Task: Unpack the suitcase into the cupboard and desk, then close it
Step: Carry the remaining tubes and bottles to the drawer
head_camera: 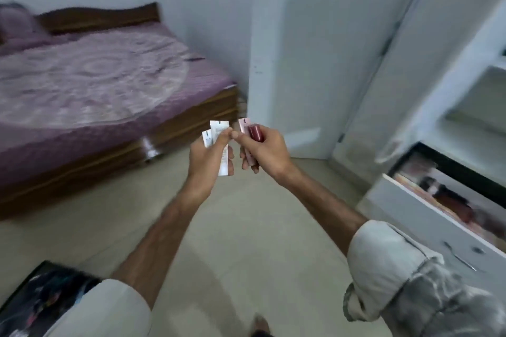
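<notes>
My left hand (209, 157) grips two white tubes (219, 131), held upright in front of me. My right hand (267, 152) grips a pale pink tube (243, 124) and a dark red tube (256, 133) together. Both hands are close, thumbs nearly touching, above the floor. The open suitcase (41, 295) shows at the bottom left corner, dark with things inside. The white cupboard (465, 76) stands at the right with its door (369, 63) open and shelves visible. Its drawer (438, 210) is pulled out and holds several blurred items.
A low bed (95, 85) with a purple cover fills the left side against the wall. Beige tiled floor (246, 227) lies between the bed and the cupboard. A foot (260, 323) shows at the bottom edge.
</notes>
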